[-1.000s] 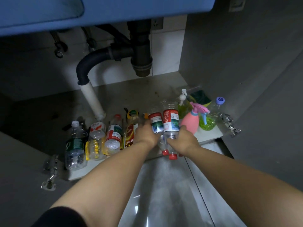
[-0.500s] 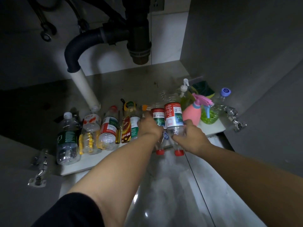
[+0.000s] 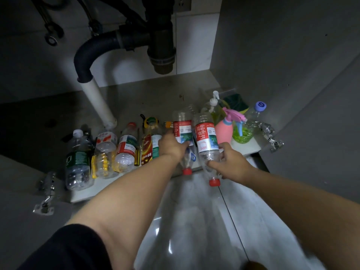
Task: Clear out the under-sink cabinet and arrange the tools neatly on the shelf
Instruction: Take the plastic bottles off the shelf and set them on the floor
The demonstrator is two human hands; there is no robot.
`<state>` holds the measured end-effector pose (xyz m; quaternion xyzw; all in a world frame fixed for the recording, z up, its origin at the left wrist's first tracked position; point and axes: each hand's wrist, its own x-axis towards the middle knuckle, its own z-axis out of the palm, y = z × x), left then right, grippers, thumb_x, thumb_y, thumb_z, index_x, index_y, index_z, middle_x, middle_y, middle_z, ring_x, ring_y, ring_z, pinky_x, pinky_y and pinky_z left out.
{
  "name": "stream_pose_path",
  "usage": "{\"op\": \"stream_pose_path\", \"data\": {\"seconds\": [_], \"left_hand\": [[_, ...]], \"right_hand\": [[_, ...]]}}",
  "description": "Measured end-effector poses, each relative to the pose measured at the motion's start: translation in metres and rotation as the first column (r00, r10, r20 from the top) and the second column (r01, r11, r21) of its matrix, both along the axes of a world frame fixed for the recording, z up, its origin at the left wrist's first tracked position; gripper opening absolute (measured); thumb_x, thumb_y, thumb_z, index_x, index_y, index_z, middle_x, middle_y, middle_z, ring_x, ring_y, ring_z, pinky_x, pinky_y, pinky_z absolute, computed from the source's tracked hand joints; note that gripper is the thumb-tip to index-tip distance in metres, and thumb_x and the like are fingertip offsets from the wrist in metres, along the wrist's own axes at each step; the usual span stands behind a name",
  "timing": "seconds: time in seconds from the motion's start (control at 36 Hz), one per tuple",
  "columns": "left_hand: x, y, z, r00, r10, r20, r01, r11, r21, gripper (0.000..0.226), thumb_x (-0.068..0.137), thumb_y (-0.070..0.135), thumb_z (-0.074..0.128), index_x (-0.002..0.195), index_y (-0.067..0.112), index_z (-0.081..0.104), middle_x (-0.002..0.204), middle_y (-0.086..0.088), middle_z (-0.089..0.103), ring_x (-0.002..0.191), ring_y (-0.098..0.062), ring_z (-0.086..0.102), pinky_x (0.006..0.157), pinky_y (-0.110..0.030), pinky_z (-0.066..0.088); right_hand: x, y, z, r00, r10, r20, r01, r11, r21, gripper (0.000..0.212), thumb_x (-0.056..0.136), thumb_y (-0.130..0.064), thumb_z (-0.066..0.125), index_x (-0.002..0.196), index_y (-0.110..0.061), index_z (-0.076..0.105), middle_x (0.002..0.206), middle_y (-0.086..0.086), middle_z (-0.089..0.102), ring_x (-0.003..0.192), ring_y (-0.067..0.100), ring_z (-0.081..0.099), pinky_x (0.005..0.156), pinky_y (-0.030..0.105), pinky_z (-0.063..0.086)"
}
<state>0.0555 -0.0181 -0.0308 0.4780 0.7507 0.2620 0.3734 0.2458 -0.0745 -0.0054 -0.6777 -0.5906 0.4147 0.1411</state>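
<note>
Under the sink, the cabinet floor [image 3: 155, 98] was dim and stained, with a black drain pipe [image 3: 159, 36] hanging above it and a white pipe [image 3: 99, 102] running down to it at the left. Along the front edge at the left sat a row of plastic bottles [image 3: 78, 162]. At the right, a pink spray bottle [image 3: 225, 131], a soap pump [image 3: 214, 104], a bottle of green liquid [image 3: 243, 131] and a green sponge [image 3: 236, 103] crowded into the corner. Some small tools [image 3: 150, 121] were tucked between the bottles, too dark to identify with certainty.

Both hands reached in. The left hand [image 3: 172, 147] was curled round one red-labelled bottle [image 3: 183, 131]. The right hand [image 3: 231, 162] gripped a second bottle [image 3: 206, 139] just beside it, fingers closed round its shoulder. Both bottles looked empty. Their red caps pointed back toward the person, out past the cabinet's edge over the tiled floor [image 3: 194, 221], and their bases pointed into the cabinet. Taking one in each hand near the narrow end seemed a sensible way to bring out two light things at once. The clearing looked barely begun, since nearly everything sat inside the cabinet and no shelf was in view.
</note>
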Motion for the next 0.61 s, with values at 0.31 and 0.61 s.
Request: {"op": "stream_pose_path", "data": {"seconds": [0.31, 0.61], "left_hand": [[0.015, -0.085, 0.013, 0.808, 0.053, 0.587, 0.019, 0.993, -0.115, 0.063, 0.076, 0.007, 0.087, 0.13, 0.009, 0.056, 0.111, -0.007, 0.076, 0.096, -0.021, 0.075, 0.082, -0.034, 0.061], [0.072, -0.165, -0.041, 0.795, 0.053, 0.605, 0.295, 0.837, -0.461, 0.046, 0.082, 0.02, 0.085, 0.121, 0.009, 0.062, 0.11, -0.016, 0.075, 0.1, -0.033, 0.074, 0.092, -0.05, 0.059]], "right_hand": [[0.06, -0.054, 0.029, 0.995, 0.098, -0.018, -0.099, 0.94, -0.327, 0.06, 0.084, -0.036, 0.077, 0.128, -0.022, 0.04, 0.103, 0.007, 0.066, 0.073, 0.024, 0.075, 0.063, 0.034, 0.062], [0.134, -0.112, -0.049, 0.98, 0.091, 0.176, 0.002, 0.884, -0.468, 0.064, 0.086, -0.04, 0.076, 0.133, -0.024, 0.036, 0.115, 0.001, 0.058, 0.088, 0.018, 0.068, 0.06, 0.028, 0.061]]}}
